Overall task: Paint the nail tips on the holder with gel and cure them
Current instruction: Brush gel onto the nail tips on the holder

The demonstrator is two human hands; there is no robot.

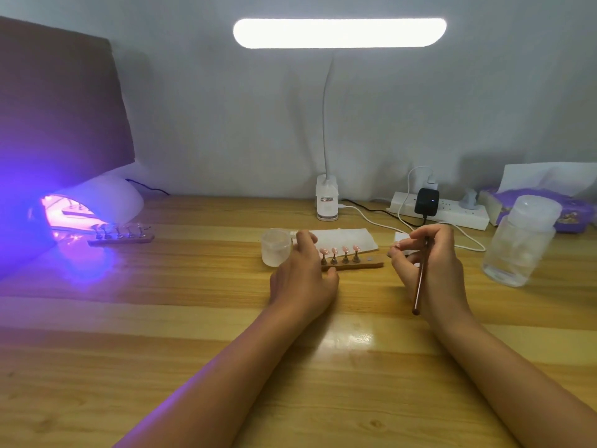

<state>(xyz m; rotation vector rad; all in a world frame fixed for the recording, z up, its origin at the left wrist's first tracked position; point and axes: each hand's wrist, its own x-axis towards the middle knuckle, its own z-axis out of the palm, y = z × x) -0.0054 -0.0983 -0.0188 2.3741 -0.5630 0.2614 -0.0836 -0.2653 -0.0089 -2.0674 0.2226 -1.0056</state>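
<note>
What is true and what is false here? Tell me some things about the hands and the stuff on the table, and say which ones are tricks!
1. The right hand holds a brush. True.
2. The curing lamp is switched off. False: the curing lamp glows purple.
3. The left hand grips the left end of the holder. True.
4. The bottle stands left of both hands. False: the bottle stands to their right.
5. A second holder lies in front of the curing lamp. True.
6. The desk lamp is dark. False: the desk lamp is lit.
</note>
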